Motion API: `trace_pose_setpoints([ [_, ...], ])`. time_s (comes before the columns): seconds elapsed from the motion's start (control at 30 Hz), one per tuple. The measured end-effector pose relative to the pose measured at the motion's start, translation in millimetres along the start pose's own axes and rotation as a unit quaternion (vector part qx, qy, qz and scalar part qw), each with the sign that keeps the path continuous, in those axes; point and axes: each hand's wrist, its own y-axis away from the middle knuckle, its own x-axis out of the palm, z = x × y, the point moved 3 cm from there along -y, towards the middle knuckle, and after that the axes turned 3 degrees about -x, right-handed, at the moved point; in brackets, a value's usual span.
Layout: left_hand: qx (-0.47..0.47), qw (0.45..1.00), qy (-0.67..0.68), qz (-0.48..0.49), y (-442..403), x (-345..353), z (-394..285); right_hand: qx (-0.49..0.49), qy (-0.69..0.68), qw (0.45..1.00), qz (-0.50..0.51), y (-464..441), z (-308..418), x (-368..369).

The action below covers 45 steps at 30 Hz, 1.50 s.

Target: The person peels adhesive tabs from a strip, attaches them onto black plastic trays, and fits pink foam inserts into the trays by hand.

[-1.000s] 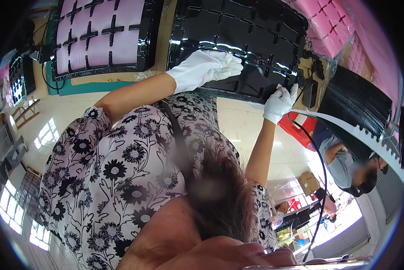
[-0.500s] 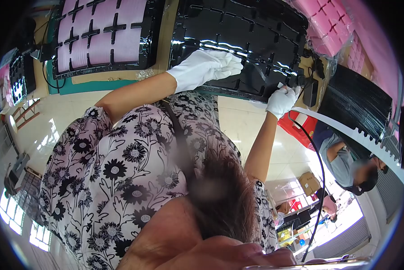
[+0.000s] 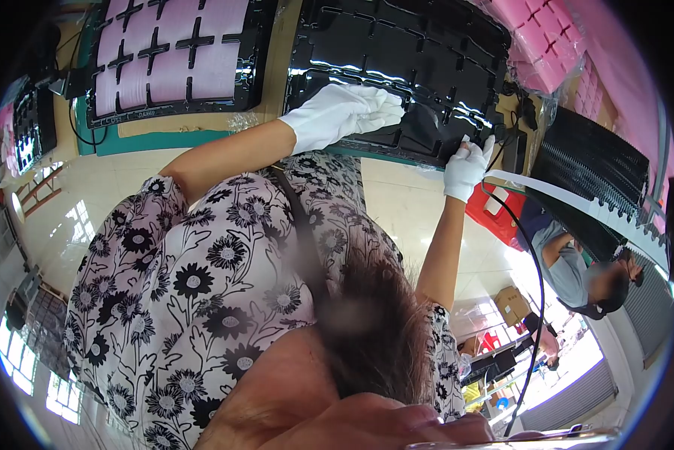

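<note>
A glossy black tray (image 3: 397,52) with raised cross-shaped ribs lies on the table in front of me. My left hand (image 3: 344,116), in a white glove, rests on the tray's near edge, its fingers together and pointing right; whether anything is under them is hidden. At the tray's near right corner is my right hand (image 3: 466,166), also white-gloved, with the thumb and fingers bent around a small pale thing too small to name. Left of this tray lies a second black tray (image 3: 250,67) holding pink sheets (image 3: 175,56).
Pink ribbed pieces (image 3: 535,37) in clear plastic lie at the upper right. Black ridged trays (image 3: 592,169) stand at the right, near a black cable (image 3: 535,277). A co-worker (image 3: 577,270) in grey is beyond. Brown cardboard (image 3: 157,126) and a green mat (image 3: 149,142) border the near side.
My right hand has shifted slightly at the tray's corner, its fingers turning more upright. My left hand has stayed in place. The view has tilted a little.
</note>
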Motion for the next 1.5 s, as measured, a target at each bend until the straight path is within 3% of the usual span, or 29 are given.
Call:
trace_pose_setpoints([
  [0.13, -0.015, 0.999, -0.007, -0.033, 1.5, 4.7, -1.8, 0.008, -0.016, 1.000, 0.001, 10.7, 1.9, -4.8],
  [0.2, -0.019, 0.999, 0.006, -0.045, 1.1, 2.6, -1.1, 0.135, -0.067, 0.988, -0.036, 16.9, -0.5, -4.5],
  [0.37, -0.020, 0.999, 0.007, -0.032, -0.9, 0.0, 1.5, 0.138, -0.026, 0.988, -0.060, 9.8, 6.8, -4.0],
  [0.53, -0.023, 0.999, 0.008, -0.027, -1.1, 0.6, 2.3, 0.073, -0.026, 0.995, -0.064, 5.4, 8.5, 2.7],
  [0.63, -0.027, 0.999, -0.010, -0.024, 1.6, 1.4, -0.4, 0.150, -0.054, 0.985, -0.060, 3.1, 5.8, 3.2],
  [1.5, -0.016, 1.000, -0.009, -0.013, 1.1, -1.1, 2.7, 0.139, -0.049, 0.987, -0.059, 2.5, 7.8, -0.9],
])
